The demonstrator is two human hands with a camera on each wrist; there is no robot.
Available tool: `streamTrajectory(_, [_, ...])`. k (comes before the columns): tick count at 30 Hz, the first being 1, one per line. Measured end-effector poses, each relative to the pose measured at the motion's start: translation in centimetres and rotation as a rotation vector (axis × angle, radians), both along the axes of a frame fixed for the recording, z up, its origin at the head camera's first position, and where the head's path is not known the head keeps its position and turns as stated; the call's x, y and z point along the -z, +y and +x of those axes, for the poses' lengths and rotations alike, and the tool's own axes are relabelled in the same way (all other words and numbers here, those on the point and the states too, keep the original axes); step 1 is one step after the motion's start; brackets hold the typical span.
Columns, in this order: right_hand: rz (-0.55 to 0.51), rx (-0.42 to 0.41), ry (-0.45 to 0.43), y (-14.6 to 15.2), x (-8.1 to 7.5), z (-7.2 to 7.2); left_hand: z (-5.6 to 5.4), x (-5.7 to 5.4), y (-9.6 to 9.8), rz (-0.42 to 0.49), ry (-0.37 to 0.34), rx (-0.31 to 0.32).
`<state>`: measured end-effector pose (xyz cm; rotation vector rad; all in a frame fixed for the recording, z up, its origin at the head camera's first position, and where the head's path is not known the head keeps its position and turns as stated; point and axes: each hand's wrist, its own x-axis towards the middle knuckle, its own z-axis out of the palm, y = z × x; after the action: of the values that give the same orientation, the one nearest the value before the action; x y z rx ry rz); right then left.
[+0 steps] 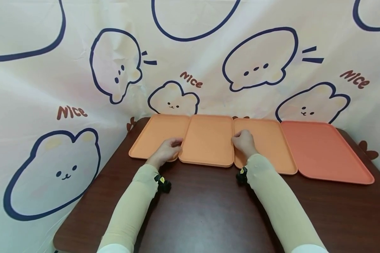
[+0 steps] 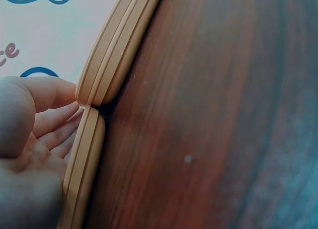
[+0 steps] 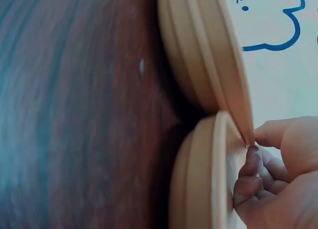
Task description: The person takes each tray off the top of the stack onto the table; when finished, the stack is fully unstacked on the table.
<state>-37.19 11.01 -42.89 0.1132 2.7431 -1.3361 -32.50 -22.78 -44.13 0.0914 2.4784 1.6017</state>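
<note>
An orange tray (image 1: 207, 138) lies in the middle of the row, and its edge shows two stacked layers in the left wrist view. At its left side, my left hand (image 1: 167, 151) pinches the rim between thumb and fingers. My right hand (image 1: 244, 142) pinches the opposite rim, thumb on top and curled fingers against its outer side. Under the left hand is the left orange tray (image 1: 159, 131); the right hand is over another orange tray (image 1: 267, 140), its fingers inside that tray's rim in the right wrist view.
A red-orange tray (image 1: 327, 151) lies at the row's right end. The trays stand along the back of a dark brown wooden table (image 1: 206, 207). Behind them hangs a pale cloth (image 1: 209, 59) with bear drawings.
</note>
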Motion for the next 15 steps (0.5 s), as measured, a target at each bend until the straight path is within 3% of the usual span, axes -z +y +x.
streamTrajectory(6, [-0.007,0.034,-0.007,0.3,-1.6,0.1,-0.1,0.0,0.2,0.007,-0.001,0.005])
streamTrajectory(9, [-0.06,0.036,0.01,0.8,-2.9,0.2,-0.2,-0.2,0.2,0.0,0.005,-0.005])
streamTrajectory(15, [-0.178,0.099,-0.045,2.7,-4.2,0.7,0.0,-0.4,0.0,-0.003,-0.011,-0.006])
